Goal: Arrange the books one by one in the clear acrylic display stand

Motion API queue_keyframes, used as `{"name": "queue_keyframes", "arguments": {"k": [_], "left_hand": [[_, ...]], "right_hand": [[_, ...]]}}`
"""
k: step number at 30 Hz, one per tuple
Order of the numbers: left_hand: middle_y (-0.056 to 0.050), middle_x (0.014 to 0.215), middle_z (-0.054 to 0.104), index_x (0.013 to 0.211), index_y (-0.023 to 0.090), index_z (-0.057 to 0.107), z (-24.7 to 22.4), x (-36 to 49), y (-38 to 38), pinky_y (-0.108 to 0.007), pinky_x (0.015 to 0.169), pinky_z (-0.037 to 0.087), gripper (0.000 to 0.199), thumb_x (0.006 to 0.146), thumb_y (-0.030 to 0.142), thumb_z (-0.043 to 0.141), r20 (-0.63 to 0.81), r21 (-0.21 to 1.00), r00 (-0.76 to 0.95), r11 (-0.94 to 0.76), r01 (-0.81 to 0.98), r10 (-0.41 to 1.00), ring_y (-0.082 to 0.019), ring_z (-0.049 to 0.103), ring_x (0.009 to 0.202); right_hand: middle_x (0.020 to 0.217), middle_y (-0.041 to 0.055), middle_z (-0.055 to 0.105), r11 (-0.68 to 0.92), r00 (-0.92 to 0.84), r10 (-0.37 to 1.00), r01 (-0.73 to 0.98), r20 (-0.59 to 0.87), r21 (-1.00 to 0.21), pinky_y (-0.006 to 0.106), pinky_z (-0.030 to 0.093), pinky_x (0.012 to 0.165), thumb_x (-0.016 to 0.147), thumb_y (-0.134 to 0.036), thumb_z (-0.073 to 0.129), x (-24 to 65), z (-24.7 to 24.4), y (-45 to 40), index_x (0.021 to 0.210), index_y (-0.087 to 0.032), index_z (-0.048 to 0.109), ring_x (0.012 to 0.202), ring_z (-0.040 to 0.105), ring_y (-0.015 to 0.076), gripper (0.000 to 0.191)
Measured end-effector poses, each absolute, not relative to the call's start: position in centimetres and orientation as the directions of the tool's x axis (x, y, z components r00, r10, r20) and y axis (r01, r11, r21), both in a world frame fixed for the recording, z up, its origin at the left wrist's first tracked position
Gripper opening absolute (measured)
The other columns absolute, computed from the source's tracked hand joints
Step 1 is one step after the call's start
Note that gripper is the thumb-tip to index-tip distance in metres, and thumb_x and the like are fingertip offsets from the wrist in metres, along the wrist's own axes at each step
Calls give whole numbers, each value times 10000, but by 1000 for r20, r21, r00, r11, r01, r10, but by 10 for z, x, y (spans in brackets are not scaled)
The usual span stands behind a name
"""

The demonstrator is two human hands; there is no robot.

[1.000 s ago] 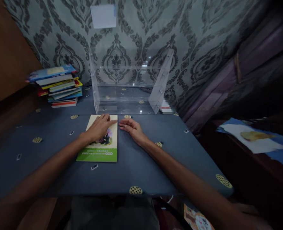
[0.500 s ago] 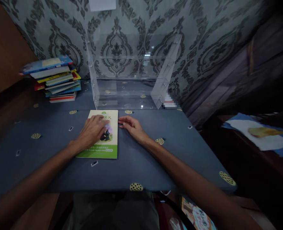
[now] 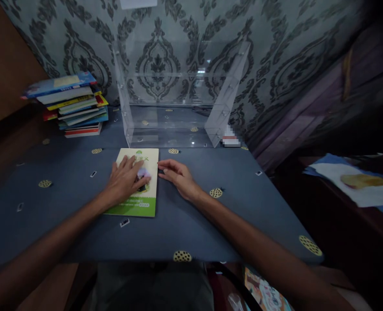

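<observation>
A book (image 3: 148, 203) with a cream and green cover lies flat on the blue table cloth (image 3: 191, 229). My left hand (image 3: 124, 179) rests on its cover with the fingers spread, hiding part of the picture and title. At the book's right edge is my right hand (image 3: 178, 175), its fingertips touching or almost touching that edge. The fingers of this hand are slightly bent, with a gap between thumb and forefinger, and nothing is gripped in them.
Behind the book stands a clear acrylic rack (image 3: 172, 136) against the patterned wall. An uneven stack of books (image 3: 81, 106) is at the back left. A small blurred white item (image 3: 231, 137) sits right of the rack. Papers (image 3: 347, 181) lie off the table's right side.
My left hand's fingers have spread wider on the cover. The book has turned slightly, its lower edge shifting left. My right hand's fingers have come closer to the book's edge.
</observation>
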State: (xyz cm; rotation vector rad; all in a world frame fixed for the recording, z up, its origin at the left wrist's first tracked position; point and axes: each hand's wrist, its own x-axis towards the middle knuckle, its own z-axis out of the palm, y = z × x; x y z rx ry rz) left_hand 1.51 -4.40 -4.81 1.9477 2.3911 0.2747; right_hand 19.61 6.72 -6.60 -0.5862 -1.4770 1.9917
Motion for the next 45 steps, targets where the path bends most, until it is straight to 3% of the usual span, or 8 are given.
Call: {"name": "queue_keyframes", "arguments": {"k": [10, 17, 20, 25, 31, 37, 42, 45], "left_hand": [[-211, 1585, 359, 1485, 152, 390, -29, 45, -54, -626, 1147, 249, 827, 857, 667, 549, -59, 217, -121, 131, 967, 991, -453, 247, 1478], [-180, 1419, 551, 1449, 132, 420, -4, 50, -49, -542, 1039, 431, 657, 855, 398, 514, -61, 299, -82, 96, 949, 995, -379, 524, 1288], [-151, 1407, 571, 1434, 161, 454, -3, 49, -51, -517, 1041, 441, 620, 846, 350, 508, -77, 280, -52, 71, 957, 996, -356, 539, 1280], [-141, 1567, 418, 1460, 220, 453, -16, 51, -57, -631, 1141, 278, 633, 897, 498, 528, -102, 146, -78, 93, 985, 992, -432, 313, 1457], [-210, 1587, 349, 1457, 172, 433, -27, 24, -43, -583, 1093, 363, 594, 969, 510, 426, 8, 85, -270, 269, 959, 963, -382, 355, 1444], [-265, 1518, 404, 1436, 82, 422, -46, -11, -30, -509, 1109, 380, 636, 956, 499, 423, 118, 223, -346, 314, 923, 931, -375, 412, 1409], [-262, 1482, 442, 1423, 63, 403, -56, -12, -31, -514, 1111, 380, 606, 960, 454, 425, 216, 293, -306, 238, 926, 927, -358, 403, 1408], [-278, 1469, 443, 1419, 49, 404, -57, -12, -31, -518, 1108, 380, 611, 957, 448, 438, 223, 317, -314, 236, 919, 923, -370, 422, 1391]], "right_hand": [[943, 40, 622, -431, -732, 668, -237, -132, -871, 367, 618, 778, 782, -156, 653, 199, -49, 61, 901, -201, 688, 972, 602, 191, 132], [916, 18, 637, -502, -791, 607, -300, -83, -811, 360, 604, 801, 799, -127, 607, 200, -40, 57, 908, -184, 699, 896, 630, 152, 154], [891, 13, 645, -494, -814, 578, -294, -56, -818, 355, 595, 820, 817, -141, 615, 199, -42, 56, 914, -186, 694, 862, 637, 138, 132], [805, -3, 626, -362, -813, 576, -167, -80, -917, 289, 590, 733, 818, -181, 656, 198, -56, 60, 894, -192, 661, 756, 634, 117, 77], [848, 9, 607, -11, -658, 752, -86, 49, -996, 278, 582, 713, 788, -154, 613, 189, -73, 80, 913, -203, 656, 781, 628, 132, 141], [718, 12, 610, 135, -590, 802, 331, -93, -934, 292, 502, 607, 763, -279, 682, 157, -71, 125, 882, -214, 646, 624, 603, 167, 140], [726, 38, 635, 152, -612, 784, 349, -102, -925, 292, 469, 751, 610, -243, 829, 133, -60, 146, 610, -238, 526, 961, 634, 263, 303], [718, 20, 626, 91, -608, 782, 323, -133, -942, 275, 470, 739, 595, -244, 857, 126, -56, 148, 591, -239, 477, 960, 627, 245, 380]]}}
